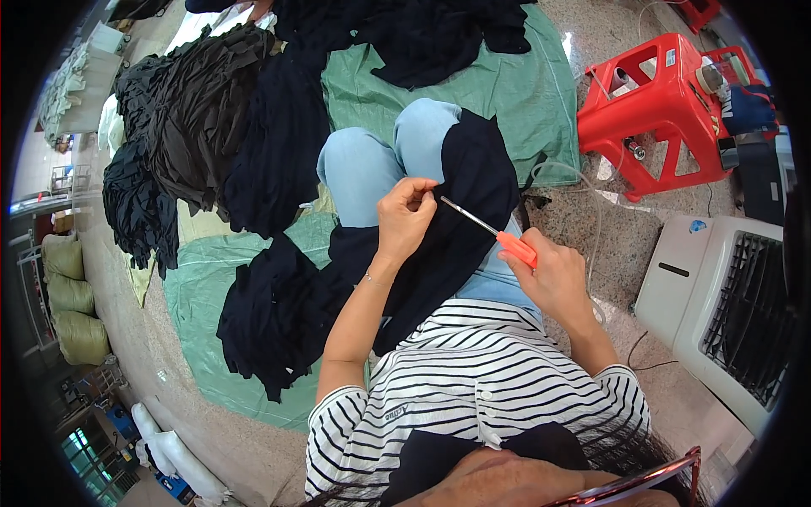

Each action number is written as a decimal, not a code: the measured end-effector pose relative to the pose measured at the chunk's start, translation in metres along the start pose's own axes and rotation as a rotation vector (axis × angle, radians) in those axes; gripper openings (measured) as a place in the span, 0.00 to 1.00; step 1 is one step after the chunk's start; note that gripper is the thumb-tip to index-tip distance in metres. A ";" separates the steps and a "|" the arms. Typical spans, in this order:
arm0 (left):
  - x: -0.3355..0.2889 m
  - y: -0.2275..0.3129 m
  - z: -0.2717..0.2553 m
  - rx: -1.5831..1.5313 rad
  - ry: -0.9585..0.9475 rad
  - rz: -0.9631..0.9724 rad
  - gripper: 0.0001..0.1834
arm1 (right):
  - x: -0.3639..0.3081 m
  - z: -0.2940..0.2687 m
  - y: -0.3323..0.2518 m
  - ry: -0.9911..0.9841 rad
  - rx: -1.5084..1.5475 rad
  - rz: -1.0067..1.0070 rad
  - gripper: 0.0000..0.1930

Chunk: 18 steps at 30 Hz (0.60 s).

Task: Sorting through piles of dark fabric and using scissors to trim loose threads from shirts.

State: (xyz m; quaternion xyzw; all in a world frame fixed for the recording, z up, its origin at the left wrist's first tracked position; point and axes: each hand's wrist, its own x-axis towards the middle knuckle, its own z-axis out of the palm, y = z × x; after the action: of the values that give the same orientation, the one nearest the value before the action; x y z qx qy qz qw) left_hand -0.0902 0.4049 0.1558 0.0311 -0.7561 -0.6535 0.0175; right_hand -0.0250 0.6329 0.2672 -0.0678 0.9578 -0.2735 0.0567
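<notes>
Navy cloth lies draped over my lap and light-blue trouser legs. My left hand is closed, thumb and fingertips pinched together at an edge of this cloth; the bit between the fingertips is mostly hidden. In my right hand is a screwdriver-like tool with an orange handle and a thin metal shaft. Its shaft points up and left, with the tip just right of my left fingertips, apart from them. A crumpled heap of navy cloth rests to the left of my lap.
Green sheeting covers the floor around me. Dark garments are piled at the far left and far ahead. A red plastic stool stands at the right with things on it. Nearer sits a white air cooler; a clear hose runs beside it.
</notes>
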 end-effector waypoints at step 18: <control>0.016 0.027 0.027 0.282 0.210 0.505 0.11 | 0.017 0.004 0.030 0.213 0.120 0.167 0.16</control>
State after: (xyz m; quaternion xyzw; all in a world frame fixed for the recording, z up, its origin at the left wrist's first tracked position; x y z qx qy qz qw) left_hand -0.1084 0.4343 0.1786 -0.0884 -0.8172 -0.5104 0.2528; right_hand -0.0442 0.6533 0.2469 0.0450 0.9426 -0.3303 -0.0188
